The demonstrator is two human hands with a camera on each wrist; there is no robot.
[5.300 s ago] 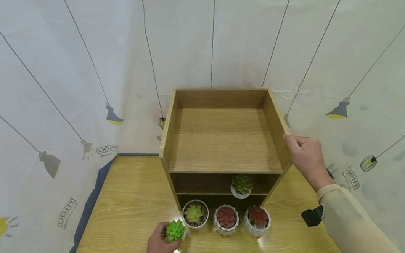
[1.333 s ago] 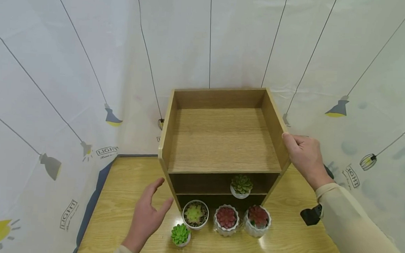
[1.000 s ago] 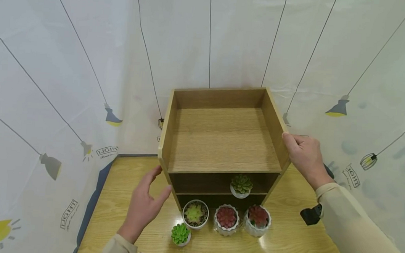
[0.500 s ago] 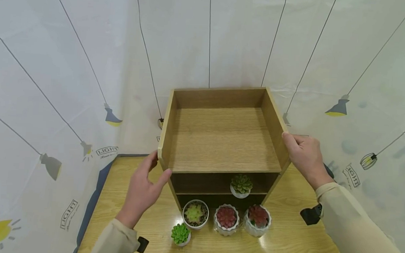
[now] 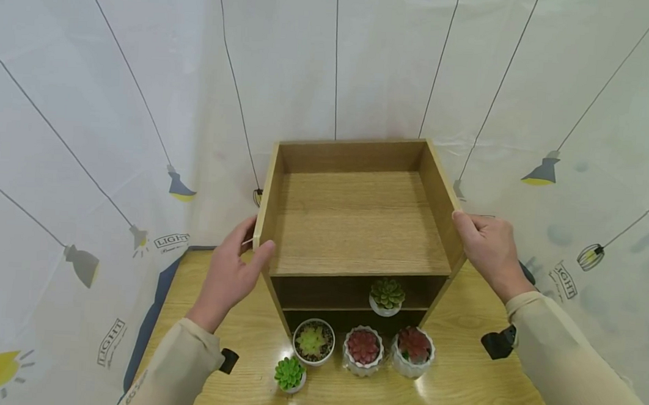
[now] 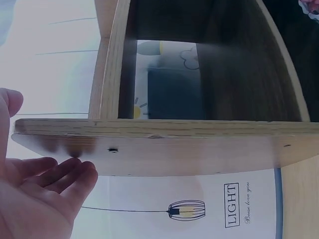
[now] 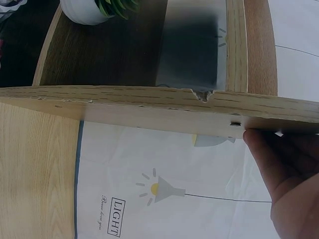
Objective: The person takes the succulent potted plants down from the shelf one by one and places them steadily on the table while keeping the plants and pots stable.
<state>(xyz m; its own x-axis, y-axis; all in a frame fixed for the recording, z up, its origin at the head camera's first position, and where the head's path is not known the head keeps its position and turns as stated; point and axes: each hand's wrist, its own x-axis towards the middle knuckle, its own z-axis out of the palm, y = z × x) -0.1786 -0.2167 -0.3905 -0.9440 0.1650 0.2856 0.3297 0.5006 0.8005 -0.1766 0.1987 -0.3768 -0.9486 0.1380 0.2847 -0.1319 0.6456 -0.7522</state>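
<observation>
A two-tier wooden shelf unit (image 5: 356, 222) with a tray-like top stands on the table. My right hand (image 5: 487, 251) grips the upper front edge of its right side panel, thumb over the rim; in the right wrist view that hand's fingers (image 7: 264, 154) lie against the outer face. My left hand (image 5: 233, 268) is at the left side panel, thumb in front and fingers outside, spread apart. In the left wrist view those fingertips (image 6: 84, 172) are close to the panel's outer face; whether they touch cannot be told. A green potted succulent (image 5: 387, 296) sits on the middle shelf.
Before the shelf stand a yellow-green succulent pot (image 5: 313, 342), a red succulent pot (image 5: 363, 351) and a second red succulent pot (image 5: 413, 352). A small bright-green succulent (image 5: 290, 374) stands nearer on the wooden table (image 5: 209, 300). Printed wall sheeting (image 5: 387, 59) hangs behind.
The left hand released the small bright-green succulent on the table, then moved up and forward to the shelf's left panel. The right hand keeps its grip; the shelf looks unmoved.
</observation>
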